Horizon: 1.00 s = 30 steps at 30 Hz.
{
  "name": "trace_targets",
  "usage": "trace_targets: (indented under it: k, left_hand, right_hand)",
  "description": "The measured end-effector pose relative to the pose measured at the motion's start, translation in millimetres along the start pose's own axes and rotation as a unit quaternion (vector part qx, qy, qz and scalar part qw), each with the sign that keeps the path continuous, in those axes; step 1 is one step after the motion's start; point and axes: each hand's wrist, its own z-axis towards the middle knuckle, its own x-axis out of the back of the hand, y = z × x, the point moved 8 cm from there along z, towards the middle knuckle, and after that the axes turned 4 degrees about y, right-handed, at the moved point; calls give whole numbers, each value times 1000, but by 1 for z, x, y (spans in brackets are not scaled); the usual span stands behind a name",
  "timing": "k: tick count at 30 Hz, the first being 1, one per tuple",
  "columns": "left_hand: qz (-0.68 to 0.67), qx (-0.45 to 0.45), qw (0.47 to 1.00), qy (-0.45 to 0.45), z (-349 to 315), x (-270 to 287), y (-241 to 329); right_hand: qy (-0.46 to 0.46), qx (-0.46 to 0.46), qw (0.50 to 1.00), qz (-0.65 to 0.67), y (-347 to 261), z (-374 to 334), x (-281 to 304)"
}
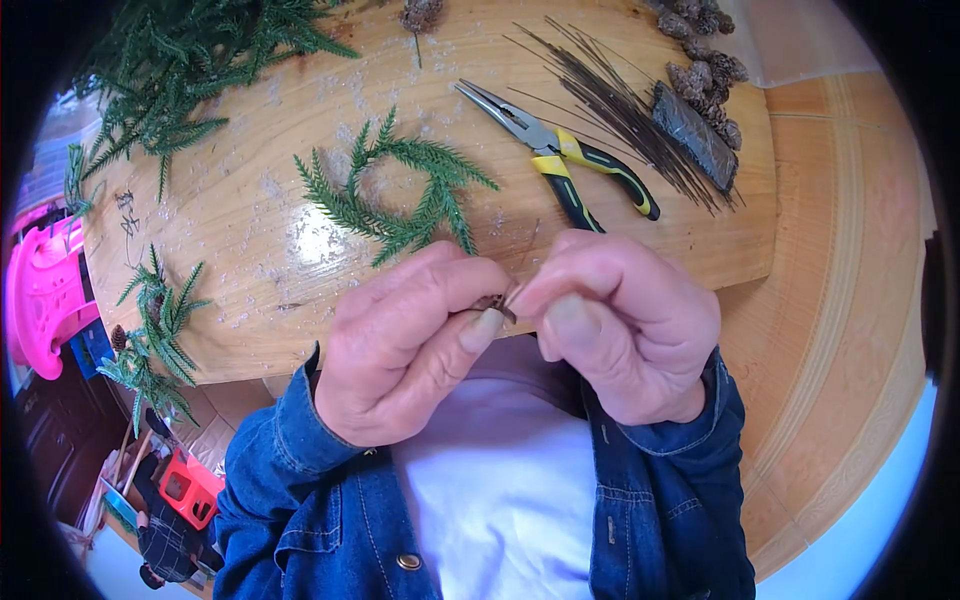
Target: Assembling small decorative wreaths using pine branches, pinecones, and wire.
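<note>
Close to the table's near edge, my two hands work fingertip to fingertip. Between the thumb and forefinger of my left hand [415,345] is a small brown pine cone [492,302], mostly hidden by the fingers. My right hand [630,325] is closed in a pinch on a thin brown wire [514,296] right beside the cone. Just beyond my hands lies a ring of green artificial pine sprigs [437,205]. Long-nose pliers [545,140] with yellow and black handles rest behind my right hand, their jaws pointing away to the left.
A bundle of thin brown wires [615,105] lies at the far right beside a dark wrapped packet [697,135] and several pine cones [705,70]. Green pine branches [170,75] heap up at the far left. Another sprig with small cones [155,320] hangs over the table's [250,345] left edge.
</note>
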Motion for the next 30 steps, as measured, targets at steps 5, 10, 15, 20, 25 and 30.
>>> trace_targets:
  k: [5, 10, 15, 20, 25, 30]
  left_hand:
    - [-70, 25, 997, 11, -1, 0, -3]
    - [-185, 209, 960, 13, -14, -3, -17]
    - [-216, 227, 949, 23, -21, -11, -25]
    - [-184, 181, 966, 14, -17, -14, -21]
    - [-177, 152, 972, 22, -17, -10, -18]
    - [-157, 113, 981, 26, -12, -7, -10]
  right_hand:
    - [-5, 107, 992, -66, -5, 0, -3]
    - [-12, 155, 979, -135, -4, -5, -7]
    - [-19, 177, 947, -267, -13, -8, -6]
    - [-27, 248, 925, -287, -15, -7, -9]
    - [-41, 224, 940, -254, -15, -3, -10]
    - [-59, 203, 947, -242, -11, -4, -10]
